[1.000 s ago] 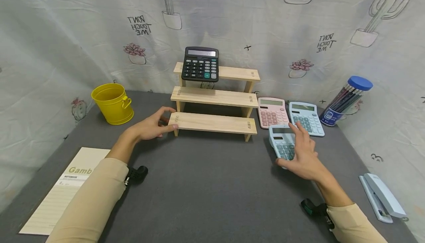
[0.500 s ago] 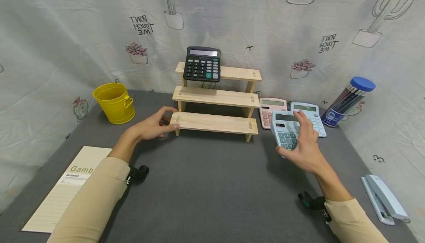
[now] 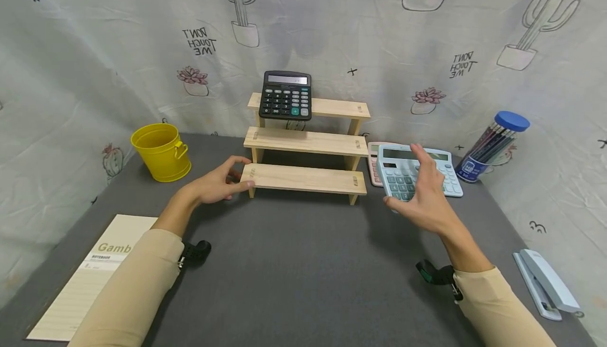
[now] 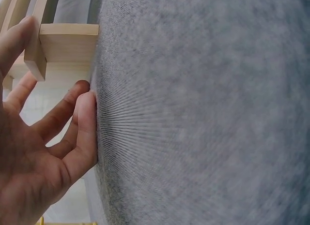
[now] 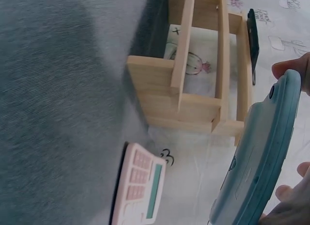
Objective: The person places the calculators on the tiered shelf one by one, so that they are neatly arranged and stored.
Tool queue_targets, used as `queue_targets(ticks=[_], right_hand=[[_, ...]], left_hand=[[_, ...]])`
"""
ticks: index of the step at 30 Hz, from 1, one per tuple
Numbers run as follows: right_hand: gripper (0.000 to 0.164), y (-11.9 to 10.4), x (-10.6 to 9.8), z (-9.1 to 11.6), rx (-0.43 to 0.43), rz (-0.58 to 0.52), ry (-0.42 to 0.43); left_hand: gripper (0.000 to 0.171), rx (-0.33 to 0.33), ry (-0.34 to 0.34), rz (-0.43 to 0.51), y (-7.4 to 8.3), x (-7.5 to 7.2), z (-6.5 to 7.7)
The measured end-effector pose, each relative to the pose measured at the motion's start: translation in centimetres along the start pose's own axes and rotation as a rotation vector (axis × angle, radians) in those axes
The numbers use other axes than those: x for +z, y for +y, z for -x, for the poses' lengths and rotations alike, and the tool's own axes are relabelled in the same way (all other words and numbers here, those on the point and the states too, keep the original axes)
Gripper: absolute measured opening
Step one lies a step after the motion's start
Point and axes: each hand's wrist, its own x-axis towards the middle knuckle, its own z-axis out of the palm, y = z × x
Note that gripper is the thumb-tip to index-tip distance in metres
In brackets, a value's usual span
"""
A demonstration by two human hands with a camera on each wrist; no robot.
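Observation:
My right hand [image 3: 427,202] grips a light blue calculator [image 3: 395,178] by its sides, thumb at the lower left edge. Raised off the table, it tilts with its keys towards the head camera; the right wrist view shows its underside edge-on. A three-step wooden display rack [image 3: 303,176] stands left of it. At the left end of the rack's lowest step, my left hand [image 3: 215,182] pinches the board between thumb and forefinger, its other fingers down by the tabletop in the left wrist view. A black calculator [image 3: 285,96] leans on the top step, at the left.
Behind the held calculator, a pink calculator [image 5: 140,186] and a second light blue calculator [image 3: 452,178] lie partly hidden. A pencil tub [image 3: 490,147] and a stapler [image 3: 545,284] are at right, a yellow bucket [image 3: 163,157] and a notebook [image 3: 90,278] at left.
My right hand has lifted the light blue calculator off the table and carried it up and slightly left, over the pink one. The left hand stays at the rack.

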Motion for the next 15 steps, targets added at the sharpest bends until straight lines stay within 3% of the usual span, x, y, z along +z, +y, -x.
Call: queue_targets(ticks=[15], right_hand=[[0.118,-2.4,0.5,-3.4,0.047,-0.01,-0.035]], left_hand=[[0.076,-0.013,0.006,-0.014,-0.1,0.0,0.0]])
